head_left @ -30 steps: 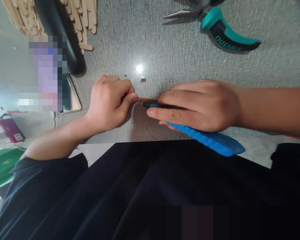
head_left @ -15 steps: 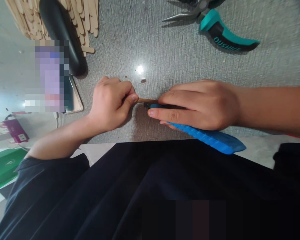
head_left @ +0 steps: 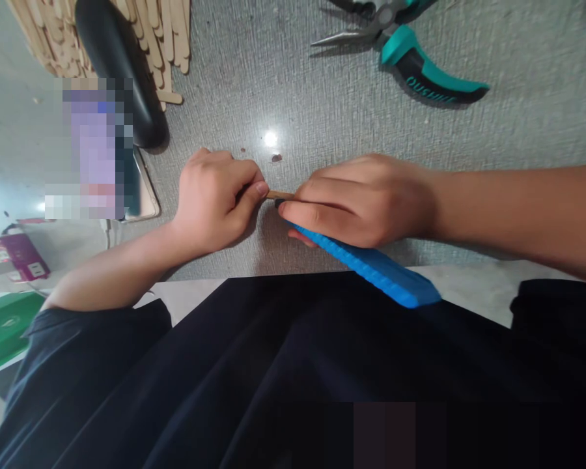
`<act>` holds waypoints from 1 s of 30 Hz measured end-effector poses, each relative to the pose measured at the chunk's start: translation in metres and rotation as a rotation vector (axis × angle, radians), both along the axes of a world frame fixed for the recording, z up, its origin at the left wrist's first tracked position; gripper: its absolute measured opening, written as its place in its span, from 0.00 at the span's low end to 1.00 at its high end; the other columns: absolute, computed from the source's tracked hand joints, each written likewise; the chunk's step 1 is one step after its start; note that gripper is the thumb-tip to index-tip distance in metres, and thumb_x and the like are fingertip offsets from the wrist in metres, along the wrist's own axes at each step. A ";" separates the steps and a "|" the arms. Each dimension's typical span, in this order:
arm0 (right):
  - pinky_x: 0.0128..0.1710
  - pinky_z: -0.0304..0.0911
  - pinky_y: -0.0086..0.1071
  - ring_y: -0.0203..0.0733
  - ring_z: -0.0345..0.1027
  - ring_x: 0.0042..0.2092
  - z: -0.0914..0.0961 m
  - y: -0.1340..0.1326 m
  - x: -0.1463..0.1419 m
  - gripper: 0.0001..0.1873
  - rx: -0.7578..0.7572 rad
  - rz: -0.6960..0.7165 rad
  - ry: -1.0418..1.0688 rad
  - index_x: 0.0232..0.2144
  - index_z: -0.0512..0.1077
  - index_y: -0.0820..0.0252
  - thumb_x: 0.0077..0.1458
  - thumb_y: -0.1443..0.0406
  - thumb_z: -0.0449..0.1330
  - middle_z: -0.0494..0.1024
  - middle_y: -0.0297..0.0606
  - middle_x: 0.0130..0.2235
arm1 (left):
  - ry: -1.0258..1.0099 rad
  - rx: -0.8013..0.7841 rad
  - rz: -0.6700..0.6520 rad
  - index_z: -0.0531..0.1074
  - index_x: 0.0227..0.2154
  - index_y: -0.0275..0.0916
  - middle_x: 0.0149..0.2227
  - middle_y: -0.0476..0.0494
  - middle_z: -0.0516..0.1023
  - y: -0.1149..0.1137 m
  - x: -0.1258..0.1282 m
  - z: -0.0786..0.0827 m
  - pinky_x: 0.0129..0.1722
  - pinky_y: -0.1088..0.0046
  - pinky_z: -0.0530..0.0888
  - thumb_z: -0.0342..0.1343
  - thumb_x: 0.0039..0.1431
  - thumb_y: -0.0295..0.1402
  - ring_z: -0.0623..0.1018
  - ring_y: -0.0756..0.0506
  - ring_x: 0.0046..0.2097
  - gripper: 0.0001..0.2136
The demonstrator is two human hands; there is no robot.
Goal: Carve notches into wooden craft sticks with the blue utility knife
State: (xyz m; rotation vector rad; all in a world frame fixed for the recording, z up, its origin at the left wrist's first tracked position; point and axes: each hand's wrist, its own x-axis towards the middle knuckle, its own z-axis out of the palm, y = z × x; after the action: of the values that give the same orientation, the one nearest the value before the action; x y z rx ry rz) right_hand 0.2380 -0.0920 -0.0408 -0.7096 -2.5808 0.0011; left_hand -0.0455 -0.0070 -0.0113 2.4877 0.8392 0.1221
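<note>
Mid-bench, the left hand is pinching a thin wooden stick while the right hand is gripping a blue knife against it. Light, likely brittle: hold it close to the knife.

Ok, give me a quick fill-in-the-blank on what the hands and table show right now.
1. The right hand grips a utility knife whose handle is ____.
2. The left hand pinches a thin ____ stick.
3. The needle-nose pliers beyond the hands have black and ____ handles.
Missing words: blue; wooden; teal.
</note>
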 end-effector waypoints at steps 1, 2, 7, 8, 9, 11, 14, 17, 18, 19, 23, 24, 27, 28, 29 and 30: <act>0.35 0.73 0.34 0.39 0.77 0.38 -0.002 -0.001 0.000 0.15 0.002 0.001 0.034 0.56 0.80 0.62 0.90 0.62 0.54 0.83 0.35 0.40 | 0.001 0.002 0.000 0.78 0.36 0.47 0.29 0.43 0.77 0.000 0.000 -0.001 0.43 0.50 0.70 0.53 0.82 0.46 0.77 0.37 0.35 0.17; 0.36 0.74 0.34 0.39 0.77 0.37 -0.004 -0.001 0.000 0.15 0.004 0.001 0.077 0.56 0.80 0.62 0.90 0.63 0.54 0.83 0.34 0.40 | 0.000 0.004 0.003 0.78 0.36 0.47 0.29 0.43 0.77 0.000 -0.001 -0.001 0.43 0.50 0.69 0.53 0.82 0.46 0.77 0.37 0.35 0.17; 0.36 0.78 0.33 0.39 0.80 0.39 -0.004 0.000 0.002 0.11 0.073 0.044 0.159 0.56 0.80 0.61 0.88 0.64 0.58 0.84 0.34 0.40 | -0.006 0.020 0.022 0.78 0.37 0.46 0.29 0.43 0.76 -0.001 -0.001 -0.005 0.43 0.49 0.69 0.53 0.82 0.45 0.76 0.37 0.34 0.17; 0.36 0.79 0.33 0.39 0.81 0.40 -0.003 0.001 0.002 0.10 0.085 0.042 0.153 0.56 0.80 0.62 0.88 0.64 0.59 0.85 0.34 0.40 | -0.008 0.029 0.019 0.78 0.37 0.46 0.29 0.43 0.75 -0.002 -0.001 -0.005 0.43 0.49 0.69 0.53 0.83 0.45 0.76 0.37 0.34 0.17; 0.37 0.80 0.33 0.40 0.82 0.40 -0.001 0.002 0.002 0.10 0.094 0.031 0.152 0.57 0.80 0.63 0.87 0.64 0.60 0.85 0.35 0.41 | -0.009 0.039 0.017 0.78 0.37 0.46 0.29 0.43 0.75 -0.002 -0.001 -0.005 0.43 0.49 0.69 0.53 0.83 0.46 0.76 0.37 0.34 0.18; 0.38 0.81 0.33 0.40 0.82 0.40 0.000 0.003 0.002 0.11 0.084 0.008 0.139 0.58 0.80 0.63 0.88 0.64 0.59 0.85 0.35 0.41 | -0.008 0.057 0.017 0.78 0.37 0.46 0.29 0.43 0.75 -0.003 -0.001 -0.006 0.43 0.49 0.69 0.52 0.84 0.46 0.75 0.37 0.35 0.18; 0.39 0.81 0.33 0.39 0.82 0.41 -0.001 0.003 0.000 0.12 0.059 -0.009 0.099 0.61 0.80 0.62 0.88 0.65 0.58 0.85 0.34 0.42 | -0.006 0.058 0.023 0.78 0.37 0.46 0.30 0.42 0.75 -0.004 -0.002 -0.007 0.44 0.49 0.69 0.51 0.84 0.46 0.76 0.37 0.35 0.19; 0.41 0.81 0.34 0.40 0.82 0.42 -0.002 0.002 -0.001 0.12 0.057 -0.012 0.076 0.63 0.79 0.62 0.88 0.65 0.57 0.85 0.34 0.42 | -0.001 0.044 0.025 0.77 0.38 0.46 0.31 0.42 0.76 -0.005 -0.002 -0.007 0.46 0.49 0.69 0.51 0.85 0.46 0.77 0.37 0.37 0.19; 0.41 0.81 0.34 0.40 0.82 0.42 -0.002 0.001 -0.001 0.12 0.059 -0.016 0.074 0.62 0.79 0.62 0.89 0.65 0.57 0.85 0.34 0.42 | 0.001 0.043 0.022 0.77 0.38 0.46 0.32 0.42 0.76 -0.005 -0.002 -0.007 0.46 0.49 0.70 0.51 0.85 0.46 0.77 0.37 0.37 0.19; 0.41 0.81 0.35 0.40 0.81 0.42 -0.003 0.001 -0.002 0.12 0.061 -0.017 0.073 0.62 0.79 0.62 0.88 0.65 0.57 0.85 0.35 0.42 | 0.004 0.048 0.018 0.77 0.38 0.46 0.32 0.42 0.76 -0.005 -0.002 -0.007 0.46 0.49 0.70 0.51 0.85 0.46 0.77 0.37 0.37 0.19; 0.40 0.79 0.35 0.41 0.80 0.41 -0.003 0.001 -0.002 0.12 0.062 -0.016 0.064 0.61 0.80 0.63 0.88 0.66 0.58 0.85 0.36 0.42 | 0.000 0.083 0.014 0.77 0.38 0.45 0.31 0.42 0.76 -0.006 -0.001 -0.007 0.44 0.48 0.70 0.48 0.85 0.46 0.77 0.36 0.36 0.20; 0.40 0.79 0.35 0.41 0.79 0.41 -0.003 0.001 -0.002 0.12 0.056 -0.014 0.061 0.61 0.80 0.63 0.88 0.66 0.58 0.84 0.36 0.43 | -0.003 0.086 0.016 0.77 0.37 0.45 0.31 0.41 0.76 -0.006 -0.001 -0.007 0.44 0.48 0.70 0.48 0.85 0.46 0.77 0.36 0.36 0.20; 0.40 0.78 0.36 0.42 0.79 0.42 -0.003 0.001 -0.002 0.13 0.034 -0.007 0.055 0.62 0.80 0.63 0.88 0.66 0.57 0.84 0.36 0.43 | 0.002 0.069 0.016 0.77 0.37 0.45 0.31 0.41 0.76 -0.006 0.000 -0.006 0.43 0.48 0.70 0.49 0.84 0.46 0.76 0.36 0.36 0.19; 0.40 0.78 0.36 0.42 0.79 0.42 -0.002 0.001 -0.001 0.13 0.028 -0.004 0.055 0.63 0.80 0.63 0.88 0.66 0.57 0.85 0.37 0.43 | 0.006 0.064 0.019 0.77 0.36 0.46 0.30 0.42 0.76 -0.006 0.000 -0.006 0.44 0.48 0.71 0.49 0.83 0.46 0.76 0.36 0.36 0.19; 0.40 0.78 0.36 0.42 0.79 0.42 -0.002 0.001 -0.001 0.13 0.019 -0.001 0.055 0.63 0.80 0.63 0.88 0.66 0.58 0.85 0.37 0.44 | 0.010 0.061 0.025 0.77 0.36 0.46 0.30 0.42 0.75 -0.006 0.000 -0.006 0.44 0.48 0.71 0.50 0.83 0.46 0.77 0.36 0.36 0.19; 0.40 0.77 0.36 0.42 0.79 0.43 -0.002 0.001 -0.001 0.13 0.005 0.002 0.058 0.63 0.80 0.63 0.88 0.66 0.58 0.84 0.37 0.44 | 0.013 0.057 0.034 0.77 0.36 0.46 0.30 0.42 0.75 -0.006 0.001 -0.005 0.45 0.47 0.72 0.50 0.83 0.47 0.77 0.36 0.36 0.19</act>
State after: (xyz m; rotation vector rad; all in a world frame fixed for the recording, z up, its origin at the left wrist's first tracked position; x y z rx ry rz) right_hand 0.2372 -0.0909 -0.0431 -0.6955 -2.5256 0.0156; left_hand -0.0448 -0.0131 -0.0167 2.5305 0.8957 0.1432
